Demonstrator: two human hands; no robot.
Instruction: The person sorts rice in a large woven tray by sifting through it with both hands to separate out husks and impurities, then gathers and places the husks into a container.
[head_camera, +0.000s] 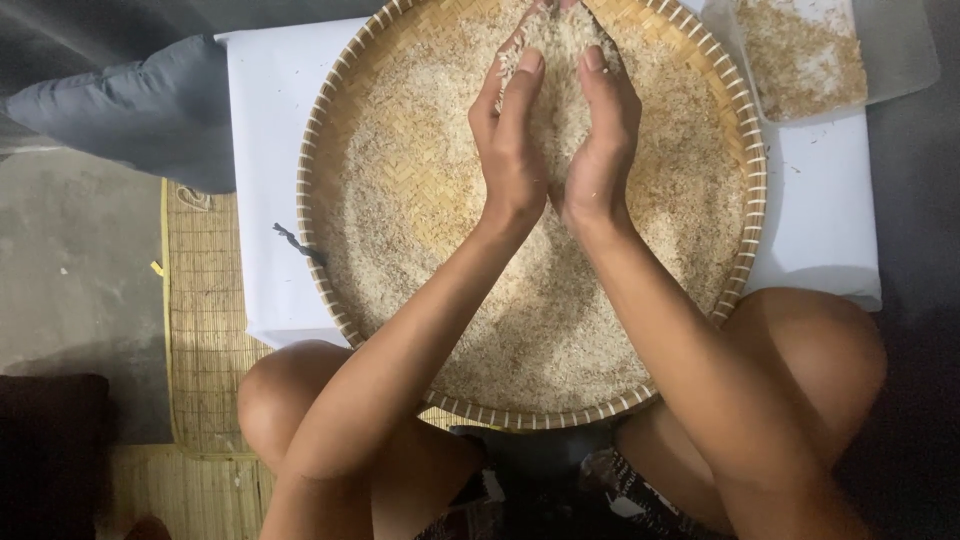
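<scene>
Filling the round woven bamboo tray on the white-clothed worktop, pale husked rice grains are scooped between cupped left hand and right hand, palms together, grip loosely grasping a heap.

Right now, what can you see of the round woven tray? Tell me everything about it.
The round woven tray looks like plaited bamboo, pale tan, with a bound rim in a lighter strip. It lies flat on a white cloth, its near edge between the person's knees. Rice grains cover most of its weave. The left hand and right hand are cupped together above it, full of grains.
</scene>
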